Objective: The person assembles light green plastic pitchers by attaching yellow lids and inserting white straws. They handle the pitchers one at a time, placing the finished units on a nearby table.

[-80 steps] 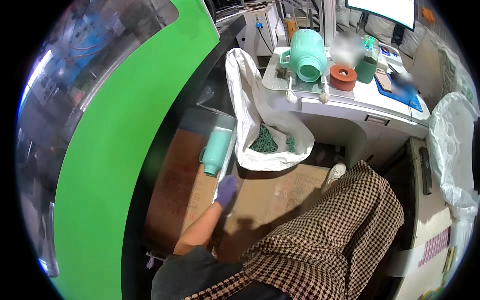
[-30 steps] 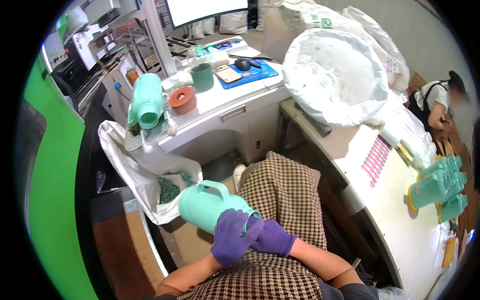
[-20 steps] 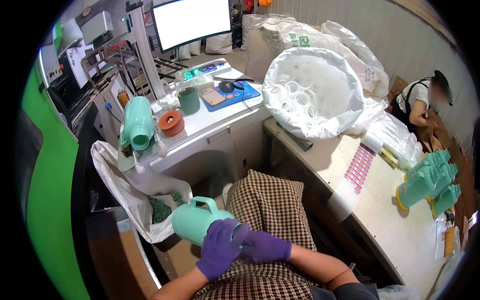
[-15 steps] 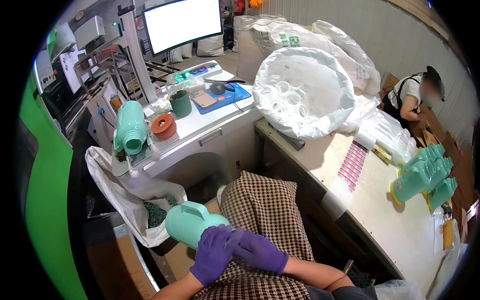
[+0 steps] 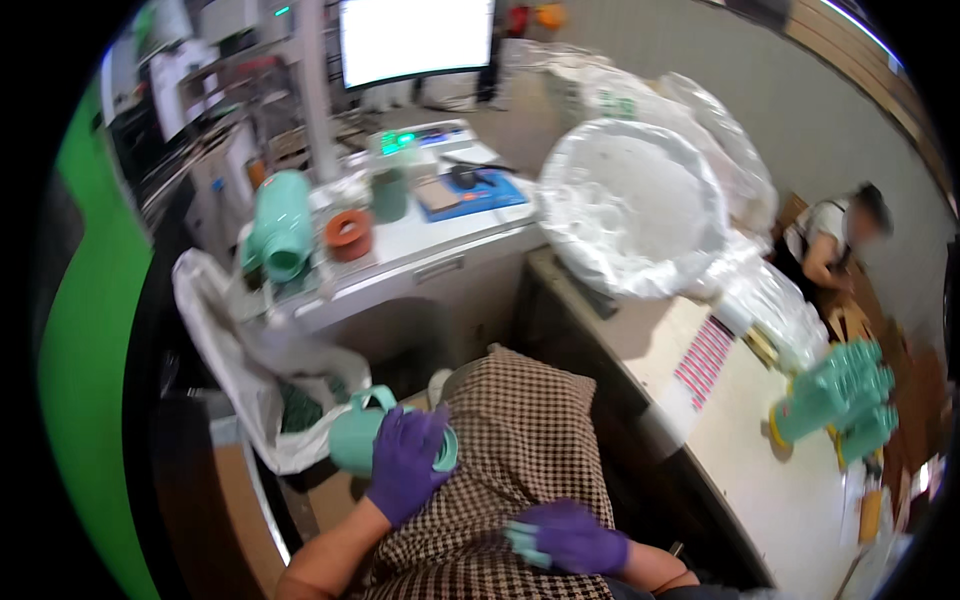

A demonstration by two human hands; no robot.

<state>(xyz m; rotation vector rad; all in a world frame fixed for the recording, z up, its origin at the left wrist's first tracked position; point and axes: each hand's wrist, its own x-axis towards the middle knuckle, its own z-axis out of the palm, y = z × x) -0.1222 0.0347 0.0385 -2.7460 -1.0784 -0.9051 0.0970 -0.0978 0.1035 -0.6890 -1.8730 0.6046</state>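
Observation:
A mint-green plastic jug [image 5: 352, 440] with a loop handle lies over my lap on its side, its round open mouth toward me. My purple-gloved left hand [image 5: 402, 478] is wrapped over it near the mouth. My purple-gloved right hand [image 5: 578, 540] is apart from the jug, low over the checked cloth [image 5: 530, 430] on my lap. Its fingers are closed on a small pale-mint piece [image 5: 526, 541], blurred, so its kind cannot be made out. A white sack [image 5: 215, 340] with dark green scraps stands open just beyond the jug.
On the white desk [image 5: 420, 255] stand another mint jug [image 5: 283, 220], an orange tape roll [image 5: 349, 235] and a phone. A white-lined tub [image 5: 690, 220] of clear rings is on the right table [image 5: 760, 490], with several mint jugs [image 5: 835, 395]. A person [image 5: 825, 245] works beyond.
My right hand has come off the jug's mouth and moved right and nearer, with the small mint piece. The left hand stays on the jug, whose mouth now shows. The view has shifted.

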